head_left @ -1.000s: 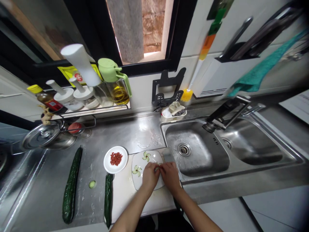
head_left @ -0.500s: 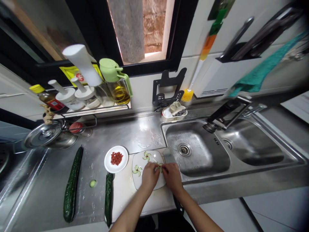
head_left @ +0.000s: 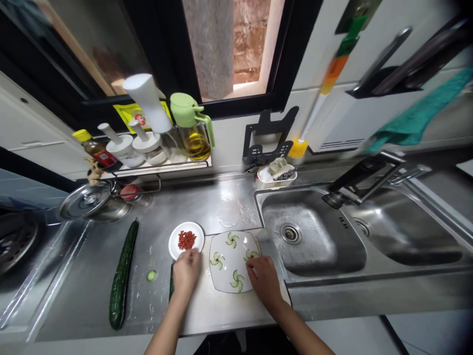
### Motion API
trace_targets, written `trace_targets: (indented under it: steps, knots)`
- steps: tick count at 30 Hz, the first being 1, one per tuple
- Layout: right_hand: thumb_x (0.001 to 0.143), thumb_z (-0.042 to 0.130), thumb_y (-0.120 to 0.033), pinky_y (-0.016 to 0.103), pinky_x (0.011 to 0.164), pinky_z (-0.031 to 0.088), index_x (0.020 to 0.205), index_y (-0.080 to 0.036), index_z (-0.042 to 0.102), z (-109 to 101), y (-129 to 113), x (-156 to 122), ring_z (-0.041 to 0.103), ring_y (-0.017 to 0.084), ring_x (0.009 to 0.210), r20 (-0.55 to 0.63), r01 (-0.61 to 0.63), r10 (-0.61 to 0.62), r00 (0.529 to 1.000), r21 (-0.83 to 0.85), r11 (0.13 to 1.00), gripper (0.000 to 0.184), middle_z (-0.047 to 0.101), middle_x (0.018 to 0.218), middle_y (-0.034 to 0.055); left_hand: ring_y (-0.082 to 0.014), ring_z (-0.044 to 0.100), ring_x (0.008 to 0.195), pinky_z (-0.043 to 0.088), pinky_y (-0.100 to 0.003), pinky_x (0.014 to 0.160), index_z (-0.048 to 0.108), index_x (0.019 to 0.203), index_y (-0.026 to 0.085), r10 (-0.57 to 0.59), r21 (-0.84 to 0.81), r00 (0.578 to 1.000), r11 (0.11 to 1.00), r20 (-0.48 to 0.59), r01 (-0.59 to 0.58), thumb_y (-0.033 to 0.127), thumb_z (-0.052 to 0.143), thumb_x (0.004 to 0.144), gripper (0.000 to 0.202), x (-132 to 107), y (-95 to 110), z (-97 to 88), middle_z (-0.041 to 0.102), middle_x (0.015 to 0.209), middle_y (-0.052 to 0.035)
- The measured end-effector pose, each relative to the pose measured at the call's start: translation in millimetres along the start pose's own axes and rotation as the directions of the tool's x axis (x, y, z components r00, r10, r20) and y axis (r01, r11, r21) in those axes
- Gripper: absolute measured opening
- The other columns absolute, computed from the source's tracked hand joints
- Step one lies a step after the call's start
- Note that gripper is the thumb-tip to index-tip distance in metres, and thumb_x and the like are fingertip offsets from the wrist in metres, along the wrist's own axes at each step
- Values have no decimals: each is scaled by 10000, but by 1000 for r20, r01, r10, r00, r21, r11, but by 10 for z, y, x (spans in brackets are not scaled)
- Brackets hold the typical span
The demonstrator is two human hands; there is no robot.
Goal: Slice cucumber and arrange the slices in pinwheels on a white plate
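Observation:
A white square plate [head_left: 225, 276] bears several pinwheel flowers of thin cucumber slices, with red centres on at least some. My right hand [head_left: 264, 281] is over its right edge, fingers curled together by one cucumber flower [head_left: 250, 254]; whatever they might hold is hidden. At the front rim of a small round white plate [head_left: 173, 243] is my left hand [head_left: 186, 272], its fingertips drawn together; I cannot make out anything in them. Red goji berries [head_left: 186, 239] lie heaped on that round plate. Under my left hand, a cut cucumber [head_left: 171, 283] is mostly hidden.
A whole cucumber [head_left: 123, 276] and a cucumber end piece [head_left: 151, 275] lie on the steel counter. Beneath the square plate is a pale cutting board [head_left: 207, 315]. The double sink [head_left: 306, 227] is on the right; a lidded pot [head_left: 88, 202] and condiment rack [head_left: 162, 169] stand left.
My left hand has left the cucumber flower and moved left to the goji berry plate. My right hand stays near the flower, slightly lower. The view has shifted a little to the left.

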State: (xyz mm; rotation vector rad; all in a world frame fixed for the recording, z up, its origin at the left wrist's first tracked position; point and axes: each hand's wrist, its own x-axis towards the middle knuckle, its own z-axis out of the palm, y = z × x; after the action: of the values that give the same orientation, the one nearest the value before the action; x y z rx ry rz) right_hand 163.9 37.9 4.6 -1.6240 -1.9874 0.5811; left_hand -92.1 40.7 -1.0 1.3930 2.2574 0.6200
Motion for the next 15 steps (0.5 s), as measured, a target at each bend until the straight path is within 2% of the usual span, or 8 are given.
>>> trace_targets:
  steps: [2,4,10,15]
  knots:
    - [856,451,-189,325,770,379,736,-219,626,20,-54,-18,510,204,811,18,20,-20,1000,1,1000,214,625,764,39,-182,638,773,457,-285,743,687,892,225,-76,68,996,995,-41,79,298,483,825,227,118,-167,-112,702,893,-48]
    - [851,456,-175,323,779,377,738,-220,624,38,-96,-32,505,202,809,33,33,-33,999,2,999,207,620,761,34,-192,643,801,455,-286,759,690,919,219,-98,129,993,986,-66,105,291,488,825,234,217,-281,-178,703,916,-62]
    - [839,476,-159,329,798,370,746,-213,626,82,-148,-61,498,202,808,42,60,-61,997,21,998,185,621,762,32,-197,643,883,460,-284,824,671,1066,185,-27,229,999,973,-42,36,267,479,833,313,400,-377,-191,685,1005,-94]
    - [841,478,-159,320,776,370,751,-213,629,69,-148,-75,502,199,806,58,41,-41,997,17,999,184,625,764,32,-192,640,895,463,-282,840,669,1079,190,8,242,1000,970,-19,-3,239,473,831,319,443,-407,-163,681,1020,-89]
